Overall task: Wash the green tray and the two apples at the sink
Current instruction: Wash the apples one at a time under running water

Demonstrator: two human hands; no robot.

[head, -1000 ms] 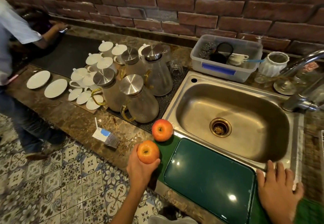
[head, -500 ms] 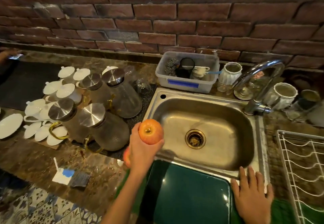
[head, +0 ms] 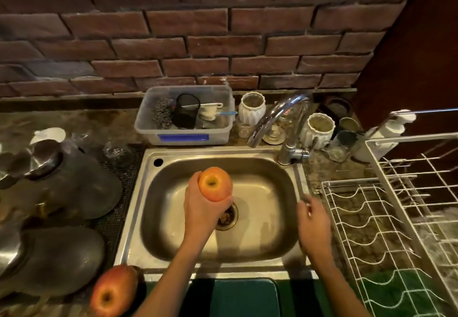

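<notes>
Brick wall behind, steel sink below: second apple waits near left beside the tray, while the left hand cups the first apple over the drain. Right hand, loosely curled and holding nothing, hovers by the sink's right rim. Best bet: open the tap, then turn the fruit under the stream.

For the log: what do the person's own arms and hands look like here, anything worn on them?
Both forearms enter from the bottom edge bare, with no sleeve showing in view. The left hand and the right hand wear no gloves, and no watch, bracelet or ring is visible on the wrists or fingers. The picture is slightly blurred, so small details such as thin rings cannot be ruled out.
</notes>
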